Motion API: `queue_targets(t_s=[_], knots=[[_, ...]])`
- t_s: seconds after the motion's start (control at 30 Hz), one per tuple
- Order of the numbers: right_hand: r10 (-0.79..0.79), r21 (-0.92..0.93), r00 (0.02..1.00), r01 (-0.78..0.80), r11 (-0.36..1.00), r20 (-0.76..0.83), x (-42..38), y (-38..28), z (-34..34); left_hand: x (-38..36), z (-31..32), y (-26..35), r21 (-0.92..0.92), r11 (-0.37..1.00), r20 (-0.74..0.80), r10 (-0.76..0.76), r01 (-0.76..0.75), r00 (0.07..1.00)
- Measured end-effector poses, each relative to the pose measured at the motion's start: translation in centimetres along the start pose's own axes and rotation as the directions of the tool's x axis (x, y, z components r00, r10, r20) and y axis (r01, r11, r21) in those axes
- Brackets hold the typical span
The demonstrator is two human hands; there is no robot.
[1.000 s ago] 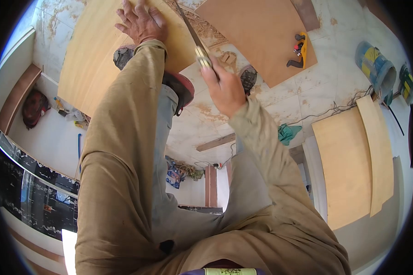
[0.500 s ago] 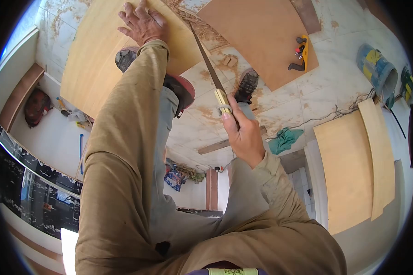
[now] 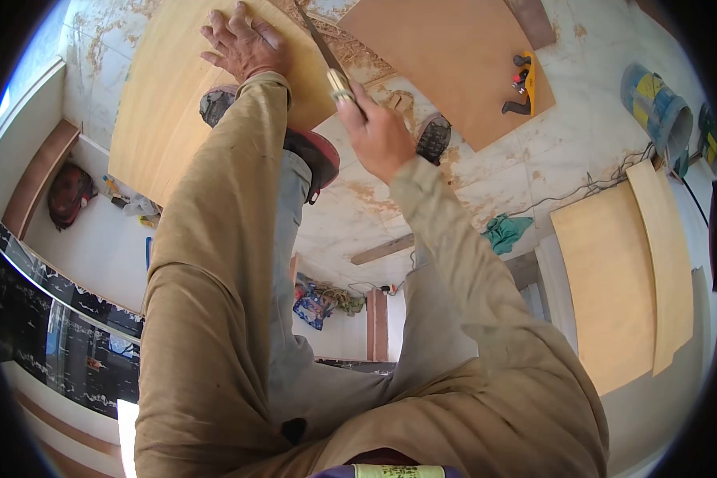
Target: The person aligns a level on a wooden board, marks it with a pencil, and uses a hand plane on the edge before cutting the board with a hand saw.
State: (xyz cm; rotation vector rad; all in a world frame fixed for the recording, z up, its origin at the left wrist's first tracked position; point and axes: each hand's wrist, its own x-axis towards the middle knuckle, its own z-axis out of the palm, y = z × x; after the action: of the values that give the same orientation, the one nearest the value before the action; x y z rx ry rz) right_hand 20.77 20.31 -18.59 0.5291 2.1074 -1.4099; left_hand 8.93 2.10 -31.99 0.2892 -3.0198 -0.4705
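My left hand [image 3: 245, 46] lies spread on a light wooden board [image 3: 163, 103], its palm down and fingers apart. In my right hand [image 3: 376, 131] is the pale handle of a handsaw [image 3: 320, 40], fingers wrapped round it. The saw's blade points up and away along the right edge of the board; its far end leaves the top of the view. One shoe [image 3: 217, 105] shows on the board, close to my left wrist.
A brown board [image 3: 430, 64] lies to the right with a yellow hand plane [image 3: 523, 84] on it. Sawdust is scattered over the tiled floor. Further right are a bucket [image 3: 653, 107], a green cloth [image 3: 506, 233], cables and light wooden panels [image 3: 605, 279]. A wood strip [image 3: 382, 249] lies nearer.
My right hand has pushed the handsaw forward and to the left, so more of the blade is beyond the view's top. My left hand stays on the board.
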Motion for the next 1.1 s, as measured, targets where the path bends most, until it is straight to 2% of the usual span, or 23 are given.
queue_targets(t_s=[0.1, 0.13, 0.2, 0.27, 0.33, 0.37, 0.43, 0.53, 0.6, 0.7, 0.73, 0.8, 0.9, 0.93, 1.0, 1.1], knots=[[-0.031, -0.041, 0.998, 0.029, 0.999, -0.06, 3.5, -0.8, 1.8, 0.1, -0.2, -0.5, 0.012, 1.0, -0.002, 0.011, -0.011, 1.0], [0.039, -0.016, 0.998, -0.039, 0.999, 0.041, 0.8, -0.5, 0.4, 0.4, 0.3, -0.3, 0.005, 1.0, -0.011, 0.016, -0.016, 1.0], [0.041, 0.094, 0.999, -0.041, 0.995, 0.003, -7.5, -0.4, -2.6, 0.5, 0.5, -0.1, -0.003, 1.0, -0.012, 0.005, -0.005, 1.0], [0.012, 0.051, 1.0, -0.012, 0.999, -0.009, -9.9, -0.7, -3.9, 0.7, 0.4, -0.5, 0.001, 1.0, -0.024, 0.002, -0.002, 1.0], [0.056, 0.012, 0.998, -0.057, 0.998, 0.021, -8.2, -0.3, -2.9, 0.3, 0.3, -0.2, -0.01, 1.0, -0.027, 0.011, -0.012, 1.0], [0.092, -0.015, 0.994, -0.092, 0.996, 0.063, -3.3, 0.0, -1.6, 0.2, 0.3, -0.2, -0.004, 1.0, -0.017, 0.012, -0.012, 1.0], [-0.003, -0.012, 0.999, 0.003, 1.0, 0.039, 3.9, 0.6, 1.3, 0.5, 0.3, -0.5, 0.017, 1.0, -0.019, 0.013, -0.013, 1.0], [0.037, 0.003, 0.998, -0.037, 0.999, 0.045, -0.9, 0.3, -0.3, 0.5, 0.5, -0.6, -0.007, 1.0, -0.017, 0.018, -0.018, 1.0], [0.056, 0.061, 0.998, -0.057, 0.997, 0.022, -8.6, 0.2, -3.3, 0.6, 0.8, -0.5, -0.007, 1.0, -0.02, 0.014, -0.014, 1.0], [0.058, 0.085, 0.998, -0.06, 0.995, 0.025, -9.1, 0.0, -3.8, 0.6, 0.6, -0.7, -0.011, 1.0, -0.023, 0.016, -0.016, 1.0], [0.097, -0.012, 0.992, -0.096, 0.995, 0.082, -5.3, 0.6, -2.6, 0.4, 0.3, -0.3, -0.022, 1.0, -0.023, 0.014, -0.015, 1.0], [-0.049, -0.038, 0.998, 0.048, 0.998, -0.027, 2.5, 2.1, 1.6, 0.5, 0.5, -0.4, -0.014, 1.0, -0.02, -0.006, 0.006, 1.0], [0.054, 0.009, 0.996, -0.055, 0.998, 0.064, 0.5, 0.0, -0.1, 0.1, 0.5, -1.4, 0.015, 1.0, -0.006, 0.014, -0.013, 1.0], [0.057, -0.026, 0.998, -0.057, 0.998, 0.017, -3.6, 0.4, -1.2, 0.5, 1.0, -1.3, 0.013, 1.0, -0.018, 0.019, -0.019, 1.0], [-0.009, 0.105, 0.998, 0.015, 0.994, -0.056, -10.5, 1.1, -3.7, 0.4, 0.8, -0.7, -0.003, 1.0, -0.012, 0.001, -0.001, 1.0], [0.056, 0.066, 0.998, -0.057, 0.996, 0.017, -7.3, 0.9, -2.8, 0.3, 0.3, -0.5, -0.007, 1.0, 0.001, 0.005, -0.005, 1.0]])
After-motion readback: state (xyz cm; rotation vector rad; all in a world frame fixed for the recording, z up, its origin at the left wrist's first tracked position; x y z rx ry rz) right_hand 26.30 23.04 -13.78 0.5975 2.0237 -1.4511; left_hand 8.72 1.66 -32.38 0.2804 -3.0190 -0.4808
